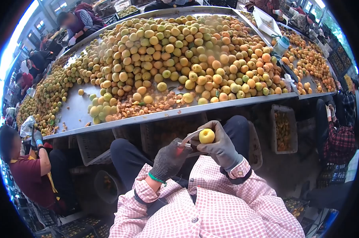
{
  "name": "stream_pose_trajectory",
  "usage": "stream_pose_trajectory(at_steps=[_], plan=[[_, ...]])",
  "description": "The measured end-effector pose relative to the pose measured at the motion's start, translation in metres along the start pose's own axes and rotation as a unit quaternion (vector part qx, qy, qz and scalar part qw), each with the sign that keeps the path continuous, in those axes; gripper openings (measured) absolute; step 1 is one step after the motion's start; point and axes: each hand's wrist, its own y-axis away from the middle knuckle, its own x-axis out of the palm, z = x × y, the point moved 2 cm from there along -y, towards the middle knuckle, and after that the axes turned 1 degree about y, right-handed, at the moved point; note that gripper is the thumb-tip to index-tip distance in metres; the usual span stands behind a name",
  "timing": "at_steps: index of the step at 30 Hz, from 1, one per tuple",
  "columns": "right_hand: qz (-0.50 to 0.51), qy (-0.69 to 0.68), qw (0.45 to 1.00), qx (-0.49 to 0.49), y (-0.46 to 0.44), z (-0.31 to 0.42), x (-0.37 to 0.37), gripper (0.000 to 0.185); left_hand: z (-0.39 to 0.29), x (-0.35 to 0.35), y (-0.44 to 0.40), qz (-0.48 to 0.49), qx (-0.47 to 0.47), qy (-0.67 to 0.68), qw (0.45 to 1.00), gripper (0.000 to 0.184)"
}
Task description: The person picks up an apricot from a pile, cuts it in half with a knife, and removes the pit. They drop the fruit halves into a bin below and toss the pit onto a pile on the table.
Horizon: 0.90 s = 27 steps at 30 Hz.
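My left hand [169,159], in a dark knit glove with a green cuff, is closed around the handle of a small curved knife [191,136]. Its blade points up and to the right, beside the fruit. My right hand [221,146], in a grey glove, grips a yellow apricot [206,136] between thumb and fingers. Both hands are close together above my lap, just below the edge of the metal table [171,115]. Whether the blade touches the apricot, I cannot tell.
A large heap of apricots [167,51] covers the table, with reddish-brown scraps [147,106] near its front edge. Plastic crates [284,129] stand underneath, and a bucket [107,185] is at lower left. People sit around, one at left [32,178].
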Motion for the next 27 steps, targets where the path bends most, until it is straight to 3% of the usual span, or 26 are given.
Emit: stream_pose_trajectory(at_steps=[2,9,11,16,27], plan=[[-0.010,-0.085,0.996,0.012,0.003,0.005,0.007,0.063,0.001,0.002,0.003,0.003,0.000,-0.014,1.000,0.022],[-0.002,-0.075,0.997,-0.010,0.003,-0.002,0.018,0.061,-0.005,0.000,0.006,-0.011,0.038,-0.084,0.996,0.022],[0.014,-0.068,0.995,-0.068,0.006,-0.001,0.024,0.055,-0.009,-0.001,0.006,-0.011,0.026,-0.093,0.995,0.021],[0.014,-0.099,0.993,-0.067,0.007,-0.007,0.028,0.051,-0.013,-0.001,0.009,-0.022,0.011,-0.115,0.993,0.022],[0.038,-0.092,0.987,-0.126,0.001,-0.009,0.031,0.046,-0.014,-0.004,0.010,-0.057,0.096,-0.109,0.988,0.022]])
